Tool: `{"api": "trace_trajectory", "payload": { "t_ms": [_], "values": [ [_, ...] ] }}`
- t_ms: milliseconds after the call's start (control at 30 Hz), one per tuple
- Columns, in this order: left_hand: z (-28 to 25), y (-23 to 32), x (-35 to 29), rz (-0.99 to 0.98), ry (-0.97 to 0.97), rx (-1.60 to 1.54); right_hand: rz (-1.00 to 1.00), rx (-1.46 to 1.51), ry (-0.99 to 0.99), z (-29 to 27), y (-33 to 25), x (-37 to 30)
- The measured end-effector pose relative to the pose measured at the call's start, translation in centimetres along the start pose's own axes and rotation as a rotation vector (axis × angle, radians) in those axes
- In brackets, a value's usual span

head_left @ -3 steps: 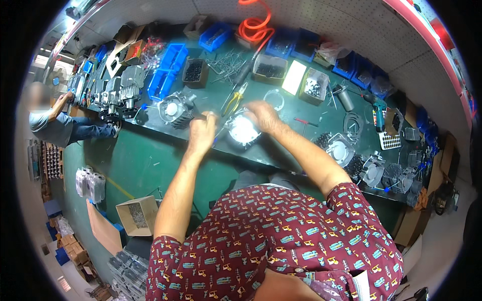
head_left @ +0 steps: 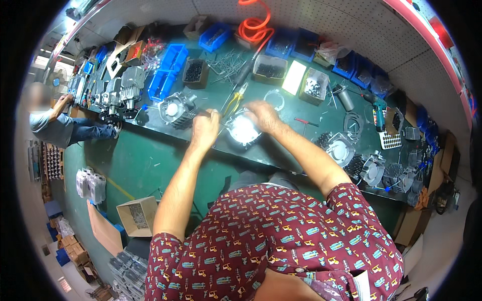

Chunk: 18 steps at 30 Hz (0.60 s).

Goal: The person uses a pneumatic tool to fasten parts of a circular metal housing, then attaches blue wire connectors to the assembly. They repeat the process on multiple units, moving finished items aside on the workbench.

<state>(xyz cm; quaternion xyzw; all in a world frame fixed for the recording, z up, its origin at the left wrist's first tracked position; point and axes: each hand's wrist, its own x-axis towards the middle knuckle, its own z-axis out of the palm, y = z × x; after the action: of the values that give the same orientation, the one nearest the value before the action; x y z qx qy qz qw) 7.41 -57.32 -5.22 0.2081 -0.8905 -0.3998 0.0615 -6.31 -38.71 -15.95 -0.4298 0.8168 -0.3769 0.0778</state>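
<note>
My left hand (head_left: 206, 129) is closed in a fist near the table's front edge. What it grips is mostly hidden; a dark end shows at the top of the fist. Just right of it a round metal casting (head_left: 244, 131) lies under glare that washes out its face. Curled fingers of my right hand (head_left: 263, 116) hold its far right rim. Beyond the casting lie yellow-handled pliers (head_left: 234, 104). Left of my fist sits a finned engine part (head_left: 173, 109), and a thin ring gasket (head_left: 274, 99) lies behind my right hand.
Along the back stand blue bins (head_left: 215, 37) and an open box of dark screws (head_left: 270, 69). A red coiled hose (head_left: 255, 31) hangs above. Right are a red-handled tool (head_left: 305, 122), more castings (head_left: 340, 150) and a teal power drill (head_left: 378, 111). Another person (head_left: 55, 120) works far left.
My left hand has shifted slightly right, toward the casting, and its wrist has turned a little. My right hand and the casting stay in place.
</note>
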Motion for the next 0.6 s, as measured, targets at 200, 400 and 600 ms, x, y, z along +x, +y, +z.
{"api": "trace_trajectory", "payload": {
  "t_ms": [200,400,600],
  "values": [
    [0.5,-1.0,2.8,-0.164,-0.084,0.056,0.014,0.005,-0.009,0.2,-0.2,0.2],
    [1.0,0.6,0.9,-0.047,-0.037,0.13,0.082,-0.033,0.013,-0.4,-1.4,-0.2],
    [5.7,1.2,-8.2,0.165,0.094,0.224,0.165,0.014,0.079,0.3,-0.7,-0.2]
  ]
}}
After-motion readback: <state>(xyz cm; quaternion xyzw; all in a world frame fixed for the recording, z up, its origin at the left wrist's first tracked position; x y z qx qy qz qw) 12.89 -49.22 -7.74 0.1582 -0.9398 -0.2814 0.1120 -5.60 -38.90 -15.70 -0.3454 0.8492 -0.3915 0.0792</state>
